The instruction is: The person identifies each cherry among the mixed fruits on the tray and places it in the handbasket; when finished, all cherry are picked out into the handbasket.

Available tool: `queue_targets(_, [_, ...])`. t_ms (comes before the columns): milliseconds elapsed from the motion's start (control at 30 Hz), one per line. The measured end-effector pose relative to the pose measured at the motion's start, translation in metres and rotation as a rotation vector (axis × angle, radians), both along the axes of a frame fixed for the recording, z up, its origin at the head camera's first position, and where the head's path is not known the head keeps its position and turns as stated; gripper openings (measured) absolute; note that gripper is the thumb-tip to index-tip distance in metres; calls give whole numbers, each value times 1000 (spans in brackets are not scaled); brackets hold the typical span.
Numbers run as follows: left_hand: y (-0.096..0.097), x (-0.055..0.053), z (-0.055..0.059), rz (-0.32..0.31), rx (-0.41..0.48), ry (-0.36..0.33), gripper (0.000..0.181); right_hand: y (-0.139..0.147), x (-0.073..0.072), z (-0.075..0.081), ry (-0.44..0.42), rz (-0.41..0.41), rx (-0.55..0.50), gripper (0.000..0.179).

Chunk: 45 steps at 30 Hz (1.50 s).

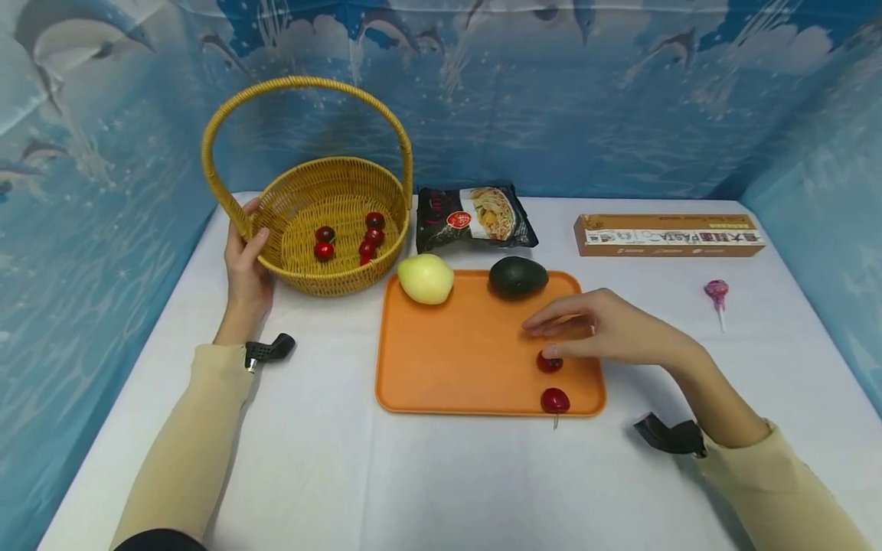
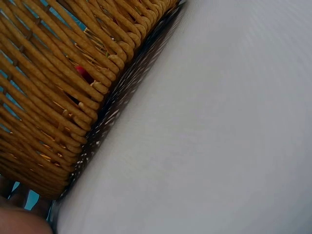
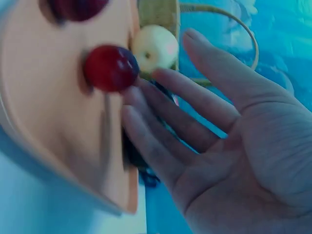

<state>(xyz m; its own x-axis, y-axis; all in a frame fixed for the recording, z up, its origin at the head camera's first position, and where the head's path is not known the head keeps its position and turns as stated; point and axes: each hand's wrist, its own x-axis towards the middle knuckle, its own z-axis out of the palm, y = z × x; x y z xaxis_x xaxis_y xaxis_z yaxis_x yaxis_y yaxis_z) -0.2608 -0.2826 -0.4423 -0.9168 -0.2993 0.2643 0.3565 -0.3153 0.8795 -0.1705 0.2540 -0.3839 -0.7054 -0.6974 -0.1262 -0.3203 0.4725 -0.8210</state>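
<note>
At the left, my left hand grips the side of a yellow wicker basket, thumb over the rim near the base of the handle. Several dark red cherries lie inside the basket. My right hand hovers over the right part of an orange tray, its fingers apart and holding nothing. Just below the thumb is one cherry on the tray. Another cherry, its stem over the front rim, lies nearer. In the left wrist view, the basket's woven wall mostly hides the fingers.
A yellow-green pear-like fruit and a dark green avocado sit along the tray's back edge. Behind are a black noodle packet and a long brown pasta box. A wrapped lollipop lies at the right.
</note>
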Motion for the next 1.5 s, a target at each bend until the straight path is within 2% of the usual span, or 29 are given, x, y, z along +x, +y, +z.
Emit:
queue_targets(133, [-1, -1, 1, 1, 0, -7, 52, 12, -6, -4, -44, 54, 25, 42])
queue_targets(267, [-2, -1, 1, -7, -9, -18, 51, 18, -10, -10, -91, 116, 1, 42])
queue_targets(467, [-1, -2, 1, -8, -14, -30, 51, 18, -12, -16, -74, 146, -33, 36])
queue_targets(667, [-1, -1, 2, -4, -31, -42, 50, 12, -8, -22, -59, 137, -27, 35])
queue_targets(1133, [-1, 0, 1, 1, -20, -28, 50, -4, 1, -17, 45, 93, 48, 35])
queue_targets(1367, [0, -1, 0, 4, -5, -8, 50, -12, 2, -12, 125, 76, 13, 36])
queue_targets(1500, [0, -1, 0, 7, -1, -6, 51, -22, -3, -4, 155, 59, -10, 37])
